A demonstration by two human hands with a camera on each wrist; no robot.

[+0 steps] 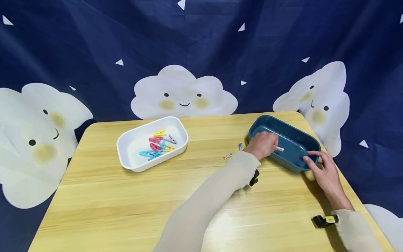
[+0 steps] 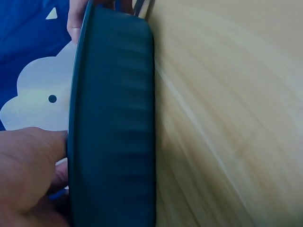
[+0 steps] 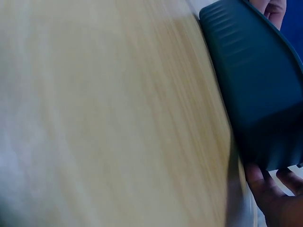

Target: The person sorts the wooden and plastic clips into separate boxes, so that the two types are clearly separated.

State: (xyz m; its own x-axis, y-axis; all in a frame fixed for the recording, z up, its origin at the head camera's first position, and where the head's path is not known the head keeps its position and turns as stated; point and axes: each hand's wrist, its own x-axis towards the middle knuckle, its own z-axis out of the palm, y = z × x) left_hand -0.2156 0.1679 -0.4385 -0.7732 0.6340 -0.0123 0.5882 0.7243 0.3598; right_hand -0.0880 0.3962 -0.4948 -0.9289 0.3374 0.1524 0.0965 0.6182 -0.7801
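A dark teal plastic bin (image 1: pixel 284 162) stands at the right of the table, its long side near in both wrist views. My left hand (image 1: pixel 263 144) reaches over its near wall, fingers curled, with a pale wooden clothespin (image 1: pixel 279 149) poking out from the fingertips. In the left wrist view the fingers themselves are mostly hidden behind the bin wall. At the bin's right end my right hand (image 1: pixel 325 171) grips the rim, thumb on the near side. Two small wooden clothespins with blue bits, one of them a lying clothespin (image 1: pixel 227 155), are on the table left of the bin.
To the left stands a white bin (image 1: pixel 126 148) with several yellow, red, blue and grey plastic clothespins (image 1: pixel 155 140) in it. The wooden table (image 1: pixel 151 206) ends at a dark blue cloth (image 1: pixel 214 42) printed with clouds, which hangs behind.
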